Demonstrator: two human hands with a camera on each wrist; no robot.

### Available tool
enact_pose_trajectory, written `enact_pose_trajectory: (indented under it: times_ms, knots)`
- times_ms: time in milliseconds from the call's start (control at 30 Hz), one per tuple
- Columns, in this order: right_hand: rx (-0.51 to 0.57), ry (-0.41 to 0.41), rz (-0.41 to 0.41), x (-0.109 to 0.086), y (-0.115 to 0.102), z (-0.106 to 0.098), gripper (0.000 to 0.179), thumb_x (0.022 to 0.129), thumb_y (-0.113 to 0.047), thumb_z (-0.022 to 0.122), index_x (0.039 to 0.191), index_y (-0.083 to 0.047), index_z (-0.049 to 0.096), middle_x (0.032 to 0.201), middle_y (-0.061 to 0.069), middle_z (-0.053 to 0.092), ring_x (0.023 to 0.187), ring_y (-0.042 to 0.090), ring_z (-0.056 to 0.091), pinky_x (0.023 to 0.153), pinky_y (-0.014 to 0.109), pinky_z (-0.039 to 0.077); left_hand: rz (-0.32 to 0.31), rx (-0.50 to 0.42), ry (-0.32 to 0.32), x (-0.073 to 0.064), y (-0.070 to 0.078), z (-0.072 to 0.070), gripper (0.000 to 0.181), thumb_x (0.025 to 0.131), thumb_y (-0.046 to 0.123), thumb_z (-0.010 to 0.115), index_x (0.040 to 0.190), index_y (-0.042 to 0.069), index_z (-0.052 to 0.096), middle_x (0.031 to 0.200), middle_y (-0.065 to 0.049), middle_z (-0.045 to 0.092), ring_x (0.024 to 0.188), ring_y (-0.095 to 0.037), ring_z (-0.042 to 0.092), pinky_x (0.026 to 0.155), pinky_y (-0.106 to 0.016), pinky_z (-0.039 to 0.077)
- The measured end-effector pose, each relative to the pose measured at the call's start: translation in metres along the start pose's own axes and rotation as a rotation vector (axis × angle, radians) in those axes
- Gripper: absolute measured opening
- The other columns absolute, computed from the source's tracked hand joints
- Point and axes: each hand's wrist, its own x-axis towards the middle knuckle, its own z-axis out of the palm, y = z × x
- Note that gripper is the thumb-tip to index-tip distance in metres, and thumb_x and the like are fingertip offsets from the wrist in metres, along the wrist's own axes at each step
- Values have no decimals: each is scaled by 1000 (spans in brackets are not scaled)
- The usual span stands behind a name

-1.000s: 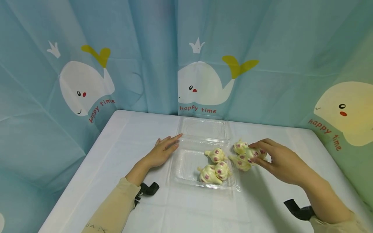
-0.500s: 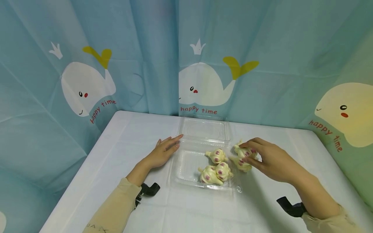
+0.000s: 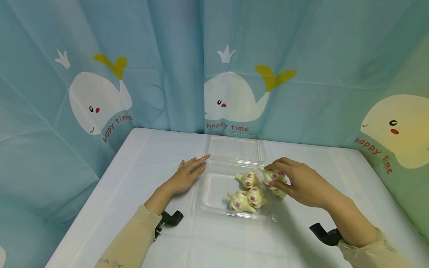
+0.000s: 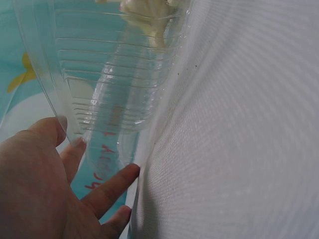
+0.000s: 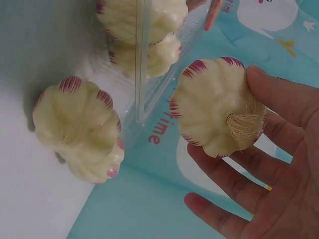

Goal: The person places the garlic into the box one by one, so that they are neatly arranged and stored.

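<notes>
My right hand point(image 3: 303, 182) pinches a garlic bulb point(image 5: 214, 107) between thumb and fingers, its root tuft facing the palm. It is raised beside the right rim of a clear plastic box point(image 3: 214, 206). Three more bulbs lie inside the box, among them one garlic bulb point(image 3: 239, 201) at the front. On the table under my right hand are two other bulbs; the nearer garlic bulb point(image 5: 75, 114) shows best in the right wrist view, while the head view mostly hides the pair. My left hand point(image 3: 184, 178) lies with fingers extended, thumb and fingertip at the box's left edge.
The box's hinged lid point(image 3: 234, 149) lies folded back behind it. A white cloth point(image 3: 214, 242) covers the table. Blue curtains point(image 3: 181, 74) printed with whales hang right behind the table and along its sides.
My right hand has carried the garlic bulb leftward, from above the loose bulbs on the right to the box's right rim. My left hand has stayed in place.
</notes>
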Motion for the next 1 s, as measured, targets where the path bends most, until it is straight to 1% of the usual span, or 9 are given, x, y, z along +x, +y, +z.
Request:
enact_pose_trajectory:
  times_ms: [200, 400, 567, 833, 1000]
  knots:
    - [6, -12, -32, 6, -5, 1, 36, 95, -20, 77, 129, -18, 69, 128, -5, 68, 105, 13, 69, 85, 40, 59, -4, -4, 5, -2, 0, 0, 51, 108, 62, 37, 157, 55, 31, 165, 5, 41, 162, -27, 17, 130, -56, -10]
    - [18, -14, -71, 11, -8, 2, 38, 94, -20, 79, 130, -20, 69, 126, -8, 67, 105, 10, 68, 86, 38, 58, -8, -10, 9, -3, 0, 0, 50, 108, 61, 37, 157, 55, 31, 165, 5, 41, 162, -27, 17, 130, -56, -11]
    - [29, -18, -82, 13, -10, 3, 36, 93, -20, 79, 128, -20, 70, 125, -9, 67, 106, 9, 67, 86, 37, 58, -8, -7, 7, -3, 1, -1, 50, 108, 62, 37, 157, 57, 30, 160, 6, 48, 162, -27, 16, 130, -55, -11]
    - [28, -40, -101, 19, -13, 5, 35, 94, -18, 78, 128, -21, 70, 126, -11, 67, 109, 9, 65, 89, 37, 57, -10, -16, 6, -3, 2, -1, 50, 107, 62, 37, 157, 56, 31, 161, 6, 47, 162, -27, 16, 130, -56, -11]
    - [35, -43, -136, 23, -15, 6, 36, 93, -17, 80, 127, -22, 70, 124, -14, 68, 108, 8, 64, 90, 37, 56, -9, -13, 6, -2, 1, 1, 50, 108, 62, 37, 157, 57, 31, 160, 6, 48, 162, -27, 17, 130, -55, -11]
